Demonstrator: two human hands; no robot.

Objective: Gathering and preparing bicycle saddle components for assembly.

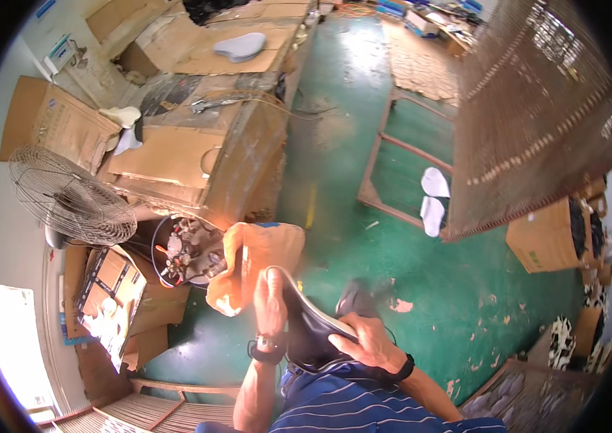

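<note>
Close in front of my body I hold a glossy black saddle (312, 325) with a pale rim, tilted on its side. My left hand (270, 303) is closed around its far left end, the thumb along the edge. At the near right end, my right hand (369, 343) grips the rim between thumb and fingers. The saddle's underside cannot be made out. Just beyond my left hand is an orange sack (266, 249). A dark shoe (356, 297) shows past the saddle.
A bucket of tools (194, 249) and a wire-caged fan (68, 195) stand left. Beyond them is a cardboard-covered workbench (169, 155) with a grey saddle-shaped pad (239, 47). White saddle-shaped pieces (432, 215) lie by a metal frame (369, 169). A brown rack (537, 130) leans right, near a carton (544, 234).
</note>
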